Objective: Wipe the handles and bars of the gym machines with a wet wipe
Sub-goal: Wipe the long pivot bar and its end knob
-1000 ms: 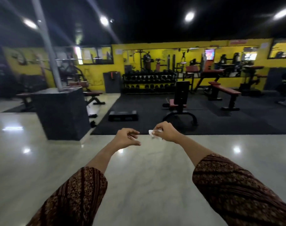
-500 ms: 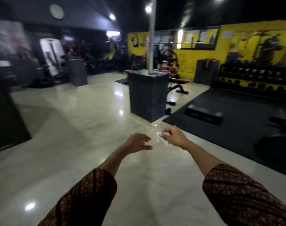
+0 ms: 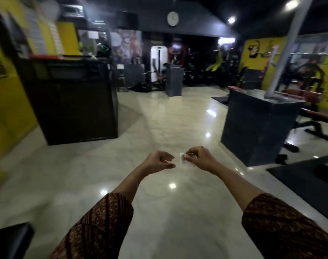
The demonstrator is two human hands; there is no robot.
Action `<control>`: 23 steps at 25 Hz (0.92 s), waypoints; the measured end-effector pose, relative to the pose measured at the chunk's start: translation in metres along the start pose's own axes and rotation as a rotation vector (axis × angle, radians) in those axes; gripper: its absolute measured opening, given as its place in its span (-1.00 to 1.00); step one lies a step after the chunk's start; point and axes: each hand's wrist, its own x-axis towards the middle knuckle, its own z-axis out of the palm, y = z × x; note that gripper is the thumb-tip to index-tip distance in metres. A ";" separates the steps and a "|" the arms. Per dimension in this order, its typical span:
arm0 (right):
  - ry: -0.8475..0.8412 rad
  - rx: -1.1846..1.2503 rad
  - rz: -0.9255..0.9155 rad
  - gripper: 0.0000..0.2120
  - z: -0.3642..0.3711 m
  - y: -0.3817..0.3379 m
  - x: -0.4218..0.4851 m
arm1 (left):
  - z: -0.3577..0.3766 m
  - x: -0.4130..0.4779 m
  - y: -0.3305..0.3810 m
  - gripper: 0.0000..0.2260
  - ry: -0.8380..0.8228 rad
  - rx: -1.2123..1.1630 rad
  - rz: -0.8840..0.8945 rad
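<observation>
Both my arms reach out over a glossy pale floor. My right hand (image 3: 201, 159) pinches a small white wet wipe (image 3: 183, 158) between thumb and fingers. My left hand (image 3: 159, 162) hovers just left of the wipe, fingers curled, holding nothing and not touching it. Gym machines (image 3: 211, 71) stand far off in the dark back of the room, and a red bench (image 3: 316, 116) sits at the right. No handle or bar is within reach of either hand.
A dark reception counter (image 3: 71, 101) stands at the left. A dark block base (image 3: 256, 124) with a slanted grey pillar (image 3: 286, 47) rises at the right. A black floor mat (image 3: 308, 180) lies at the right edge. A smaller dark block (image 3: 174, 81) stands farther back.
The view has swung left, from the yellow wall and dumbbell rack to the reception counter and the dark back area. Both hands keep their pose, the right still pinching the wipe.
</observation>
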 end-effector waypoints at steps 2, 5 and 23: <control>-0.030 0.038 -0.101 -0.79 0.017 -0.009 0.048 | -0.024 0.021 -0.012 -0.66 0.073 0.017 -0.031; -0.114 0.156 -0.205 -0.78 0.050 -0.025 0.104 | -0.053 0.033 -0.042 -0.68 0.182 0.026 -0.118; -0.816 0.437 -0.933 -0.86 0.220 -0.171 0.263 | -0.145 -0.059 -0.095 -0.68 1.077 -0.007 -0.698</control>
